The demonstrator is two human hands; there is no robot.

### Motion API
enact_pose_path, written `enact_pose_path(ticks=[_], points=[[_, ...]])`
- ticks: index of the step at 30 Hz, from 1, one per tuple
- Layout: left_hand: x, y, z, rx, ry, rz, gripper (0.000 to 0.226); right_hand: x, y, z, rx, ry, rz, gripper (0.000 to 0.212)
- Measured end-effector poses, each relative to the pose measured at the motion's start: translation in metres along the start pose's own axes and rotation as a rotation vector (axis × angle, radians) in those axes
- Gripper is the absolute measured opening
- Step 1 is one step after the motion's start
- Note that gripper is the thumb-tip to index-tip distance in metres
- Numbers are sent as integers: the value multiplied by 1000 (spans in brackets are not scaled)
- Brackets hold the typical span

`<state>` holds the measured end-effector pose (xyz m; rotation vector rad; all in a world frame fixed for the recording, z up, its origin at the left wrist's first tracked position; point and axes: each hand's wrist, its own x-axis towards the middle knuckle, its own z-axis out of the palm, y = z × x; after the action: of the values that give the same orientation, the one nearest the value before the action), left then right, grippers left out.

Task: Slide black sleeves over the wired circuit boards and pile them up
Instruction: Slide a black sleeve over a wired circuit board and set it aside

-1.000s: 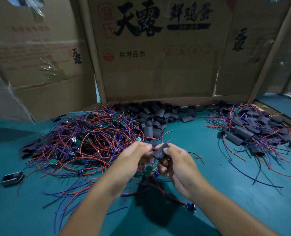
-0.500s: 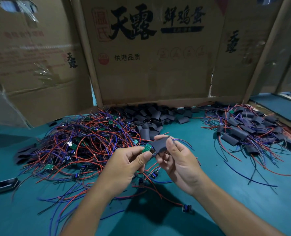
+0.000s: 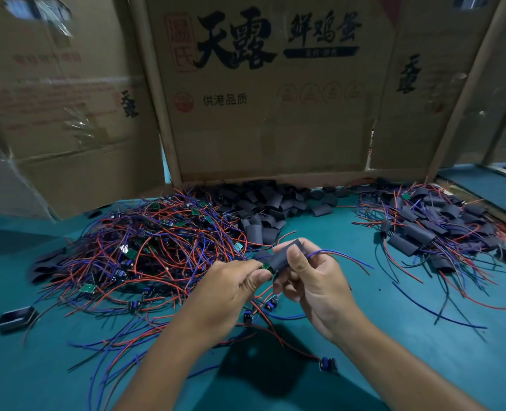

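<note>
Right hand (image 3: 311,280) gripping a black sleeve (image 3: 284,256), thumb across the front, fingers curled behind. Left hand (image 3: 231,286) pinching a green circuit board (image 3: 266,267) between thumb and forefinger, only its near corner showing at the sleeve's left opening. Red and blue wires (image 3: 343,258) coming out of the sleeve's right end, arcing free to the right. Sleeve held up off the teal table (image 3: 379,345), tilted, right end higher.

Places relative to the held sleeve:
- Left and behind-left: big tangle of unsleeved wired boards (image 3: 145,250), red and blue leads, green boards poking through.
- Directly behind, against the cardboard box wall (image 3: 263,114): heap of empty black sleeves (image 3: 272,206), nearest ones just beyond the fingertips.
- Right and well apart: pile of finished sleeved boards (image 3: 435,229), wires trailing toward the near side.
- Below, on the table: a few loose wired parts, one small blue component (image 3: 328,364) near the right forearm.
- Far left at the table's near edge: a lone small dark rectangular part (image 3: 16,317), type not readable.

How deep the board sits inside the sleeve: cannot tell, hidden by fingers.
</note>
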<state>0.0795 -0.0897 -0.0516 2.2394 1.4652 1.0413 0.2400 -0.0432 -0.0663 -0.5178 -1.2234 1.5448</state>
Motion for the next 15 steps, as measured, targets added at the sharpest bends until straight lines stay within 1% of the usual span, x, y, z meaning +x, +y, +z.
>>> enact_pose_path(ticks=[2,4,5,7,8,9,10,13,15], points=[[1,0,0,11,-6,-9,48,-1,-1,0,-5,3,-12,65],[1,0,0,17,3,-5,43,-1,-1,1,-17,21,9,55],[1,-1,0,17,4,-2,40,-1,0,2,-23,42,39,52],[-1,-1,0,-15,0,-22,39,-1,1,2,-44,88,116,53],[-1,0,1,-69,8,-57,43,-2,1,1,-71,106,147,55],[-2,0,3,-142,20,-104,54,-2,1,1,-117,121,164,55],[-2,0,4,-214,20,-154,62,-1,2,1,-174,135,162,51],[-1,7,7,-425,-8,-282,62,-1,2,0,-281,143,97,50],[0,10,7,-588,17,-366,61,0,0,-3,-222,74,54,43]])
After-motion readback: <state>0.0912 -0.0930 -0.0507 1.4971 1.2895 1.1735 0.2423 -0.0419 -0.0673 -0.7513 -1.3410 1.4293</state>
